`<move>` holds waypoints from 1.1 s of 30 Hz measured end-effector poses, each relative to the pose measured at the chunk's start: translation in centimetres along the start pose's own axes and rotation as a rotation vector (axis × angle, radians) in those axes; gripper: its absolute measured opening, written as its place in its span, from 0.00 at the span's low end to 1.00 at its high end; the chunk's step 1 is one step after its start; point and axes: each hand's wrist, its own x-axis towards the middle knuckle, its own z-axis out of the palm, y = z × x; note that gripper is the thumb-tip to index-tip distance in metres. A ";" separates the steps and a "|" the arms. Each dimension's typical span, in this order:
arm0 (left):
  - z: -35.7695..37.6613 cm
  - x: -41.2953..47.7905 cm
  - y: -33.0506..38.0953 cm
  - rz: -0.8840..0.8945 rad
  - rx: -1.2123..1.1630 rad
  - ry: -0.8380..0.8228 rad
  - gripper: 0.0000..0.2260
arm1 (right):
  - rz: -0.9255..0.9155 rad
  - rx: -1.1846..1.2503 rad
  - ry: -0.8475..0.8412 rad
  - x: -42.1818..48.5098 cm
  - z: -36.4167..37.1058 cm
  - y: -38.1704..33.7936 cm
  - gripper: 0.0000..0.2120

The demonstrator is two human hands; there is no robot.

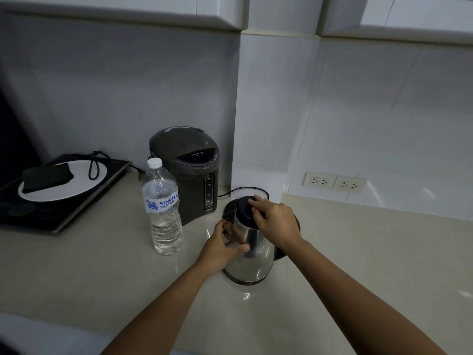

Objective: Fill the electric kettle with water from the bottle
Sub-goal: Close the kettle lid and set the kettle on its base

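Head view: left hand (pixel 222 248) cupped on steel kettle (pixel 249 254) at table (pixel 358 252) centre, right hand (pixel 275 217) gripping its lid (pixel 244 210) w/ capped bottle (pixel 163 206) just beside, so a stiff lid jerk could tip kettle or knock bottle.

Upright steel kettle (pixel 252 262) (black lid on) beside capped, full water bottle (pixel 163 208).

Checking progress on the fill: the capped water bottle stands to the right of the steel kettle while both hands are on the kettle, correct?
Not quite. In the head view the water bottle, cap on, stands left of the kettle. The left hand braces its body and the right hand is on its lid.
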 end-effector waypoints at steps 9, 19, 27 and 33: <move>0.1 0.2 -0.5 0.003 0.002 0.012 0.30 | -0.121 -0.285 -0.015 0.0 2.0 0.2 0.15; 0.1 0.2 -0.6 -0.005 -0.017 0.016 0.38 | -0.069 -0.221 0.067 -0.7 3.6 0.3 0.16; -0.3 -0.1 -0.3 -0.004 -0.014 -0.027 0.35 | 0.060 -0.053 0.063 -1.9 2.8 2.0 0.34; -0.2 0.2 -0.7 -0.002 -0.050 -0.047 0.32 | 0.428 0.365 0.082 -4.6 2.2 7.4 0.32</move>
